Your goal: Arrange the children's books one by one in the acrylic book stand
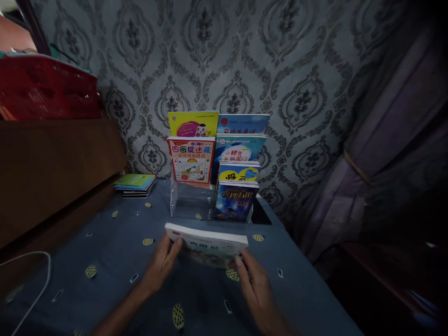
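Between my two hands a white-covered book (pixel 210 247) is held tilted, its page edge facing up and away. My left hand (pixel 164 259) grips its left end, thumb on the cover. At the right end, my right hand (pixel 255 279) grips it with the thumb on the cover as well. Just beyond stands a clear tiered book rack (pixel 192 207). In its left column are a yellow book (pixel 189 122) and a red-bordered book (pixel 192 161); the front left tier holds nothing. The right column carries several books, with a dark blue book (pixel 235 200) in front.
Several thin books lie stacked (pixel 135 183) at the left, beside a brown wooden board (pixel 56 172) with a red basket (pixel 49 86) on top. A white cable (pixel 47 270) curves at lower left. Patterned wall stands behind; a tied curtain (pixel 336 186) hangs right.
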Demonstrator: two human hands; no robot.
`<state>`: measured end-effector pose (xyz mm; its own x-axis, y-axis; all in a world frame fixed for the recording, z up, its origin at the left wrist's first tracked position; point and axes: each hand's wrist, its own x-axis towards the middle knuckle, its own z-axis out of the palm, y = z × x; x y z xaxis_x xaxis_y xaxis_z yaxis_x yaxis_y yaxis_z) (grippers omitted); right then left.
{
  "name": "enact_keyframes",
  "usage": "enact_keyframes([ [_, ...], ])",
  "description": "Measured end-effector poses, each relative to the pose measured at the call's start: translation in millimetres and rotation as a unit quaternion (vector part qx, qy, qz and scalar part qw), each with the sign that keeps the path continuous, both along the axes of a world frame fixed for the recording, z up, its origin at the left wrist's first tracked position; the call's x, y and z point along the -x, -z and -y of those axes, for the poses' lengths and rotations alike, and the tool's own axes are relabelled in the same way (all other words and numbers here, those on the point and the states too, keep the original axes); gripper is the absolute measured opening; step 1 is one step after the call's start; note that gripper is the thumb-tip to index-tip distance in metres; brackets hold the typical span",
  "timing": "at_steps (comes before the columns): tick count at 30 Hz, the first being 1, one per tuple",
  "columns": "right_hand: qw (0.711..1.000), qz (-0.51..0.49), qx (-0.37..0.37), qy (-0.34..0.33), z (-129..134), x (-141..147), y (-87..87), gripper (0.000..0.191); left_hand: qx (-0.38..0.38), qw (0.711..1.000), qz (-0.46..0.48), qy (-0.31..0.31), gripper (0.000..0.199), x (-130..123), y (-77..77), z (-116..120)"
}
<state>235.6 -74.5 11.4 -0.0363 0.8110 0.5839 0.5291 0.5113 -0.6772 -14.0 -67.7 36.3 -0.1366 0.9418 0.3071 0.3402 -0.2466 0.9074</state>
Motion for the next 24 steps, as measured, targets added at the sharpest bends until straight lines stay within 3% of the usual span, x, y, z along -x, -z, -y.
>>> enact_keyframes([
  [5, 1.0, -0.007, -0.019, -0.018, -9, 15, -17.1, 0.038, -0.016, 1.0, 0.002, -0.001, 0.048, 6, -4.2, -8],
  [8, 0.997, -0.006, -0.058, -0.056, -24, 23, -40.4, 0.035, -0.047, 0.999, 0.004, -0.008, 0.054, 13, -19.9, -23],
  [10, 0.992, -0.009, -0.095, -0.077, -39, 29, -61.0, 0.03, -0.085, 0.996, -0.014, -0.007, 0.061, 20, -40.0, -42],
  [13, 0.979, -0.014, -0.17, -0.107, -70, 41, -96.8, 0.026, -0.18, 0.982, -0.058, -0.024, 0.066, 31, -82.4, -78],
  [18, 0.961, -0.024, -0.259, -0.093, -137, 58, -153.4, 0.025, -0.335, 0.939, -0.058, -0.044, 0.066, 39, -151.1, -138],
  [21, 0.952, -0.036, -0.29, -0.086, -174, 62, -172.9, 0.028, -0.379, 0.923, -0.051, -0.048, 0.065, 38, -171.1, -161],
  [24, 0.953, -0.039, -0.289, -0.087, -198, 60, -177.6, 0.033, -0.397, 0.916, -0.049, -0.04, 0.063, 36, -174.7, -175],
])
